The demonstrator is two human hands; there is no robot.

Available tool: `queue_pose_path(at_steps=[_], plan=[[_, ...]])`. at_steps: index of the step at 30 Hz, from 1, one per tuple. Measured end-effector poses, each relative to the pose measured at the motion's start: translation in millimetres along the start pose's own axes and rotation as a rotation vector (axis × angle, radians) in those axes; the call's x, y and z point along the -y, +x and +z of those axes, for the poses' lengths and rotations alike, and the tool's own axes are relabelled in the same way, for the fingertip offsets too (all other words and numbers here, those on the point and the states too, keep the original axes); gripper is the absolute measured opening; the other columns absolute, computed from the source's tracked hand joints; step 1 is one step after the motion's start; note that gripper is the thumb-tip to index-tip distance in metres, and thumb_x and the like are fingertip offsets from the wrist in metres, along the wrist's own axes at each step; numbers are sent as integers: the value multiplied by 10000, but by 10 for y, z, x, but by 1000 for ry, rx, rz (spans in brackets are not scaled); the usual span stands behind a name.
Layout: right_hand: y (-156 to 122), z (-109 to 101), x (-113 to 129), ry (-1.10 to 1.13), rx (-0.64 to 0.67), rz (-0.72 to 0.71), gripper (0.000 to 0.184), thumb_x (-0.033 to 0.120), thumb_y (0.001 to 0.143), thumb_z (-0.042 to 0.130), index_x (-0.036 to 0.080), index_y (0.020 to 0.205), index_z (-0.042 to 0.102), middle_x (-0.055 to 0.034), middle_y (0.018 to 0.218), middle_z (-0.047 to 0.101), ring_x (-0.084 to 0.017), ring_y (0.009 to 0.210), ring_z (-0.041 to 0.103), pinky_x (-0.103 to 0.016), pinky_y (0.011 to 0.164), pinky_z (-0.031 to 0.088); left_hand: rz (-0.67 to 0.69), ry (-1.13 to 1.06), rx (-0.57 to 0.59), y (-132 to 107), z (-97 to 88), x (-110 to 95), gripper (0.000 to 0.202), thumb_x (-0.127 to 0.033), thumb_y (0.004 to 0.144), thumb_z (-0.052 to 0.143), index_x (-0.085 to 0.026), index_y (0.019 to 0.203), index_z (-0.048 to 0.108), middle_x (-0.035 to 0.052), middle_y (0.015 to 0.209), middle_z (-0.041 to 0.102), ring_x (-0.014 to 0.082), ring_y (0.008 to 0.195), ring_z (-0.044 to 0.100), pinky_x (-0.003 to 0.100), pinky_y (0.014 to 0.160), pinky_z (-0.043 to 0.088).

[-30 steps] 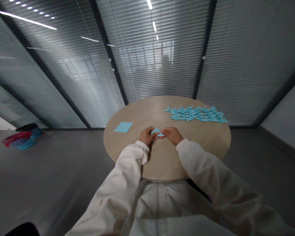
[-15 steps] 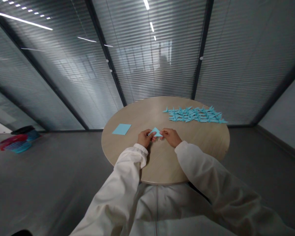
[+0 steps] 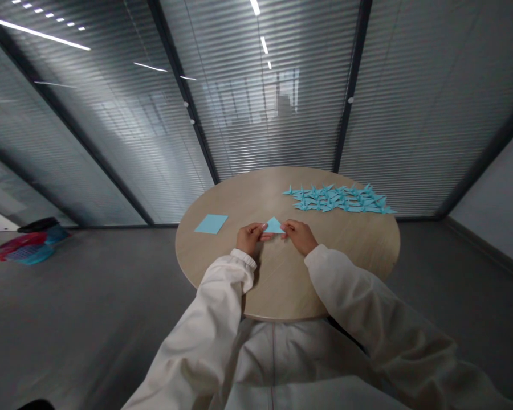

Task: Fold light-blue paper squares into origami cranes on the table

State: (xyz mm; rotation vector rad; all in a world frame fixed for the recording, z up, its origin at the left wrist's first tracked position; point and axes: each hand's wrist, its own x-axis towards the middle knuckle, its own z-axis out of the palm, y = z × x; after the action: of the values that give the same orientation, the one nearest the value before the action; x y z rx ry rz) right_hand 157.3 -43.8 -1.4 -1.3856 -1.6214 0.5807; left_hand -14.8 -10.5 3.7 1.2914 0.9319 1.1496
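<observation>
A small folded triangle of light blue paper [image 3: 274, 225] is held between my two hands, just above the round table, its tip pointing away from me. My left hand [image 3: 249, 236] pinches its left corner between thumb and fingers. At the right corner, my right hand [image 3: 300, 236] grips it the same way. Left of my hands lies a flat sheet of blue paper [image 3: 211, 224]. Several folded blue paper cranes [image 3: 337, 199] sit close together in rows at the far right of the table.
The round wooden table [image 3: 282, 285] stands against a glass partition with blinds [image 3: 277, 131]. On the floor at the far left are a red and blue basket [image 3: 28, 249] and a dark-topped container [image 3: 47, 228]. A white wall [image 3: 496, 188] rises at the right.
The folded paper has shifted slightly to the right and away from me, and more of it shows. My left hand has moved a little left, to the paper's corner.
</observation>
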Motion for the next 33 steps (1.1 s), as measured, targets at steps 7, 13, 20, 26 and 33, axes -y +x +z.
queue_pose_path(at_steps=[7, 13, 20, 26, 33], plan=[[3, -4, 6, 8, -5, 19, 202, 290, 835, 467, 187, 773, 629, -16, 644, 666, -144, 648, 605, -236, 650, 415, -18, -3, -4, 38, -12, 9, 354, -428, 642, 702, -107, 761, 612, 34, 656, 662, 184, 642, 660, 291, 595, 528], [57, 29, -95, 283, 22, 108, 218, 347, 791, 491, 168, 736, 604, -6, 590, 625, -124, 552, 567, -229, 577, 436, 102, -12, 58, -37, -1, -79, 625, -371, 622, 737, -126, 1165, 546, 38, 803, 672, 143, 718, 637, 310, 714, 535], [11, 19, -7, 685, 215, 238, 269, 427, 671, 578, 167, 626, 528, 10, 521, 528, -102, 492, 496, -224, 512, 406, 203, 88, 142, -79, 37, -101, 594, -284, 558, 787, -155, 1104, 592, 80, 1039, 650, 163, 874, 615, 320, 839, 486], [4, 33, -2, 715, 275, 259, 267, 424, 691, 573, 168, 637, 517, 26, 498, 505, -101, 470, 480, -238, 516, 403, 137, -27, 162, -74, 41, -65, 549, -362, 610, 753, -137, 1081, 584, 68, 962, 654, 173, 854, 623, 348, 815, 508], [30, 97, 18, 497, 33, 161, 454, 439, 663, 657, 197, 1007, 488, -22, 845, 607, -138, 754, 578, -273, 678, 467, 125, -11, 137, -46, 34, -41, 540, -405, 613, 745, -132, 1057, 600, 117, 1069, 634, 206, 909, 609, 354, 787, 519]])
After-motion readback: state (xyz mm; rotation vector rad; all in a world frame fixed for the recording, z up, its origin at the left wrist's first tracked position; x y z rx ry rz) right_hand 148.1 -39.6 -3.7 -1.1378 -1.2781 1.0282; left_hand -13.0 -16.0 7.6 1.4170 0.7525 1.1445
